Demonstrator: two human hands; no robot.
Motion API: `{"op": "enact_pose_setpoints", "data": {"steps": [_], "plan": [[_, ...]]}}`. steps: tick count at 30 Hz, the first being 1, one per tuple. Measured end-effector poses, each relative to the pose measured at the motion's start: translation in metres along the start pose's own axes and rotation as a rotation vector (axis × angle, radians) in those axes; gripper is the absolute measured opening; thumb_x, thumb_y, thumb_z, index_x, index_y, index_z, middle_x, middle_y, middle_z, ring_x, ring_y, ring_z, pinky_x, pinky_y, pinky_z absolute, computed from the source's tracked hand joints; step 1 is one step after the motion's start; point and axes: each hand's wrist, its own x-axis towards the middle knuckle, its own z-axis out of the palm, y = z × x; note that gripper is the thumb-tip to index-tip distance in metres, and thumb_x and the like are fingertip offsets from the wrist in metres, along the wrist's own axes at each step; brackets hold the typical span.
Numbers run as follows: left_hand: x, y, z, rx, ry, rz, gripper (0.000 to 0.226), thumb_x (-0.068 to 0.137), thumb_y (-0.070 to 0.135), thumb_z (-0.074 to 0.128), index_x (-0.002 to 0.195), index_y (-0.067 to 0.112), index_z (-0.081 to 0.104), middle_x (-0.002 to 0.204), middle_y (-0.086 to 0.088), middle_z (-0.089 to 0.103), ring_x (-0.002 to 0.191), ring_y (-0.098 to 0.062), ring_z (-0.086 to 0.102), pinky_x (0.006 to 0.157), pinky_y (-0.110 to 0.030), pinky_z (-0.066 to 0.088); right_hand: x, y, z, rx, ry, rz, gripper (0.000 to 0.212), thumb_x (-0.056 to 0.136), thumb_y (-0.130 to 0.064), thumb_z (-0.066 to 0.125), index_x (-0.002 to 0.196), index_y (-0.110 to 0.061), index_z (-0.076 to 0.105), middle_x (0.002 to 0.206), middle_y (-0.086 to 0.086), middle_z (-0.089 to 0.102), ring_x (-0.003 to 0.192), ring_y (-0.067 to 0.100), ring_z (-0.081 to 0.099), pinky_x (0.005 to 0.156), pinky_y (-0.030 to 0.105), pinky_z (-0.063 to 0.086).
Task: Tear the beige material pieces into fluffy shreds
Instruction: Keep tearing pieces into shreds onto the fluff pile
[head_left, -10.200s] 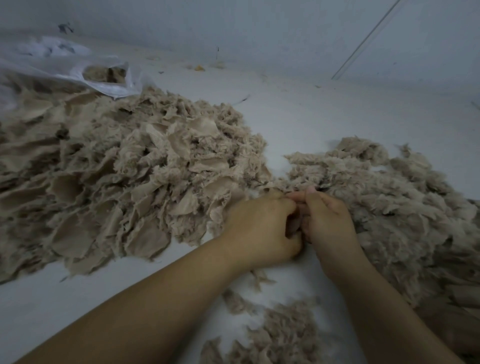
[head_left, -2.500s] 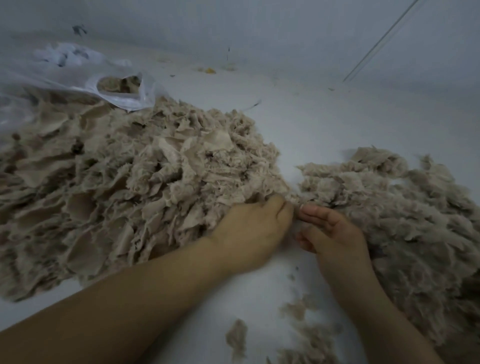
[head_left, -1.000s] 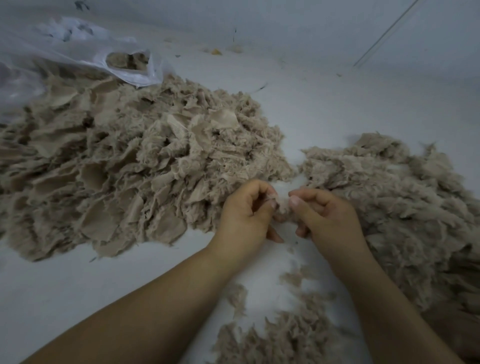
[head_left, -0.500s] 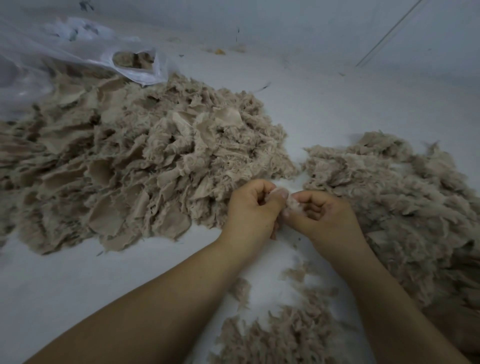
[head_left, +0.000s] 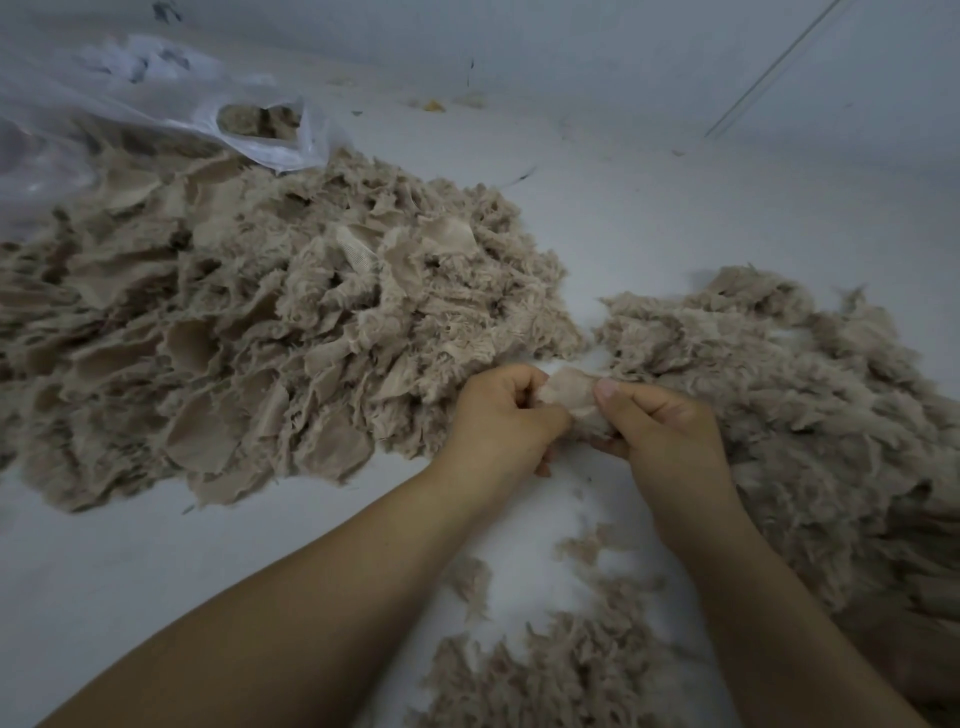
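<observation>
At the far-left corner of the floor lies a plastic bag, its mouth open on more beige material. Just in front of it, along the left side, sits the untorn pile: flat backed pieces with fuzzy edges, reaching almost to the hands.

The left hand is curled, thumb and fingers pinching one end of a single piece. The right hand is likewise curled and pinches the other end, thumb on top. The piece is held just above the floor, in the narrow gap between the two piles.

To the right lies the shredded pile, looser and fluffier. Small loose shreds lie at the near edge, between the forearms.

Risks, as judged:
- The two piles nearly touch at the gap. A shred dropped carelessly could land among untorn pieces, or the reverse, and sorting would be lost.
- The grips sit close together. If the backing resists, the piece may slip from one pinch rather than part.
- A tear taken once only may leave a flat fragment, not fluff.
- Fibres scattered at the near edge may be swept about by the forearms.
</observation>
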Motion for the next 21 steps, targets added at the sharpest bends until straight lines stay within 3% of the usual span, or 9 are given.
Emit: {"op": "enact_pose_setpoints", "data": {"steps": [3,6,8,10,12,15,18,21], "plan": [[-0.0006,0.0014,-0.0015,-0.111,0.065,-0.016,0.015,0.087,-0.006,0.053,0.076,0.005,0.058,0.057,-0.014,0.051,0.043,-0.018,0.049,0.039,-0.024,0.044,0.0009,0.0010,-0.0005,0.040,0.036,0.050,0.020,0.097,-0.020,0.062,0.093,-0.015,0.081,0.091,0.010,0.078,0.093,0.032,0.074,0.084,0.048,0.061],[0.0001,0.0027,0.0012,-0.101,-0.025,-0.005,0.022,0.094,0.019,0.062,0.081,0.000,0.059,0.054,-0.005,0.054,0.045,-0.018,0.052,0.041,-0.027,0.046,-0.0007,-0.0025,0.0002,0.051,0.004,0.032,0.023,0.094,-0.024,0.063,0.100,-0.009,0.080,0.095,0.015,0.077,0.097,0.036,0.072,0.091,0.055,0.057],[0.0015,0.0027,0.0046,-0.004,-0.075,0.021,0.031,0.090,0.029,0.070,0.075,0.003,0.060,0.049,0.000,0.054,0.041,-0.015,0.051,0.039,-0.025,0.045,-0.0016,-0.0037,-0.0005,0.035,-0.014,0.011,0.022,0.093,-0.025,0.064,0.094,-0.011,0.081,0.090,0.016,0.077,0.091,0.038,0.073,0.089,0.053,0.058],[0.0028,0.0009,0.0054,0.004,-0.073,0.014,0.025,0.091,0.018,0.068,0.071,0.005,0.059,0.048,0.001,0.055,0.039,-0.013,0.049,0.038,-0.023,0.043,-0.0002,-0.0029,-0.0021,0.038,0.010,0.031,0.024,0.097,-0.022,0.062,0.090,-0.007,0.080,0.085,0.020,0.075,0.083,0.043,0.070,0.081,0.051,0.059],[0.0031,-0.0006,0.0029,-0.025,-0.061,-0.001,0.024,0.095,0.010,0.061,0.073,0.002,0.058,0.053,-0.003,0.058,0.040,-0.014,0.050,0.039,-0.022,0.043,0.0020,-0.0015,-0.0023,0.056,0.036,0.057,0.025,0.099,-0.019,0.060,0.088,-0.005,0.079,0.080,0.019,0.075,0.074,0.033,0.070,0.068,0.040,0.060],[0.0028,0.0001,-0.0002,-0.052,-0.060,-0.012,0.027,0.102,0.015,0.050,0.079,0.001,0.054,0.058,-0.010,0.056,0.043,-0.016,0.053,0.041,-0.024,0.046,0.0031,-0.0020,0.0011,0.030,0.064,0.087,0.027,0.098,-0.015,0.061,0.078,-0.015,0.079,0.071,0.008,0.074,0.060,0.012,0.065,0.054,0.021,0.052],[0.0015,0.0026,0.0011,-0.067,-0.073,-0.022,0.030,0.103,0.023,0.048,0.082,0.001,0.054,0.058,-0.013,0.056,0.043,-0.017,0.055,0.041,-0.025,0.047,0.0020,-0.0043,0.0017,0.011,0.059,0.088,0.031,0.098,-0.014,0.061,0.072,-0.016,0.078,0.068,0.012,0.070,0.058,0.012,0.062,0.052,0.020,0.051],[0.0011,0.0011,0.0017,0.006,-0.120,0.000,0.027,0.092,0.021,0.067,0.072,0.009,0.052,0.050,-0.002,0.057,0.042,-0.015,0.055,0.041,-0.024,0.046,0.0008,-0.0055,0.0006,0.011,0.088,0.102,0.031,0.098,-0.013,0.061,0.070,-0.012,0.075,0.067,0.015,0.069,0.059,0.016,0.062,0.054,0.024,0.054]]}}
